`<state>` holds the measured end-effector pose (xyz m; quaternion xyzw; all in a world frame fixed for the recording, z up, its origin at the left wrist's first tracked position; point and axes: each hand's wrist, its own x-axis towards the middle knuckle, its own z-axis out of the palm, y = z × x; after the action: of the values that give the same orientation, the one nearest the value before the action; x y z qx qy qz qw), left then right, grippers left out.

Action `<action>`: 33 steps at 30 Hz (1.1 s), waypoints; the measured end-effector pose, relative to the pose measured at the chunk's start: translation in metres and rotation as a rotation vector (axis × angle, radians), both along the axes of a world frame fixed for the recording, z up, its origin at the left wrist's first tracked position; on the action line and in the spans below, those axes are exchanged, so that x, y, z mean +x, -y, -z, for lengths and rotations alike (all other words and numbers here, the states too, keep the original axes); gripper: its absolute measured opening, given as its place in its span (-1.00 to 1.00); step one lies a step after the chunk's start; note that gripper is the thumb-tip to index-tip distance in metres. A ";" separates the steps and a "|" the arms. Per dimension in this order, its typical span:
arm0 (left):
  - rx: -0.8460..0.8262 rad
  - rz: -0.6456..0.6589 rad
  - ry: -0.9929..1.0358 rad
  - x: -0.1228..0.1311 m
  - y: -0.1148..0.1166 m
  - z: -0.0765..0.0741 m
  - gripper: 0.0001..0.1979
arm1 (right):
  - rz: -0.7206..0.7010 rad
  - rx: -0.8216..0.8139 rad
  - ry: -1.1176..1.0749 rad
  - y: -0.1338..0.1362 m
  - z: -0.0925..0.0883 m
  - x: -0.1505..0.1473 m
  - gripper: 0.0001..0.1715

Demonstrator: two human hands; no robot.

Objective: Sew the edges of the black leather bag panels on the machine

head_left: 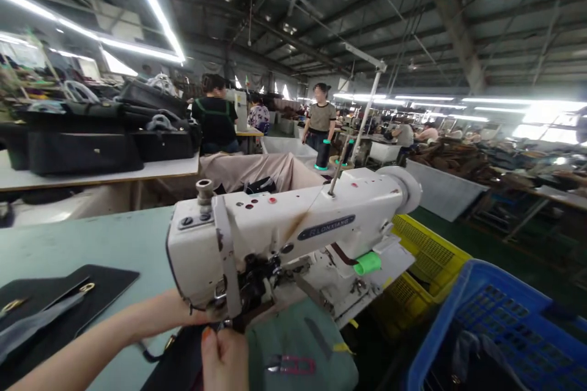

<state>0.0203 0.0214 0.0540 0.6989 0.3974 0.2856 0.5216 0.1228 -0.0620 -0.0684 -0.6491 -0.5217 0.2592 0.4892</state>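
A white sewing machine (284, 214) stands in front of me, with black leather work (177, 363) below its needle area. My right hand (224, 354) is closed at the edge of this leather, close under the presser foot, its thumb toward me. From the lower left my left arm reaches behind the machine head. Only part of my left hand (198, 316) shows there; its fingers are hidden. Thread snips (291, 365) with a pink handle lie on the green work surface (330, 330) right of my right hand.
On the table at left lies a black leather panel (107, 284) with gold hardware. Black bags (87, 146) are piled behind. A blue crate (513, 311) and a yellow crate (431, 250) stand at right. Thread cones (323, 156) rise behind the machine. Several people are farther back.
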 end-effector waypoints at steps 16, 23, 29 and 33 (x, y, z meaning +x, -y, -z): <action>-0.294 0.183 0.018 -0.005 -0.002 0.013 -0.72 | -0.254 -0.098 -0.079 0.013 -0.034 0.023 -0.47; -0.302 0.078 0.095 -0.001 0.010 0.011 -0.67 | -0.313 -0.102 -0.096 0.012 -0.032 0.033 -0.49; -0.287 -0.054 0.128 0.004 0.027 0.020 -0.80 | -0.456 -0.173 -0.159 0.007 -0.045 0.054 -0.49; -0.299 -0.129 0.108 0.005 0.036 0.028 -0.77 | -0.514 -0.238 -0.232 0.005 -0.057 0.062 -0.50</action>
<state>0.0249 -0.0148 0.0265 0.5704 0.4507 0.2935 0.6208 0.1850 -0.0665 -0.0115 -0.5149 -0.5755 0.5061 0.3842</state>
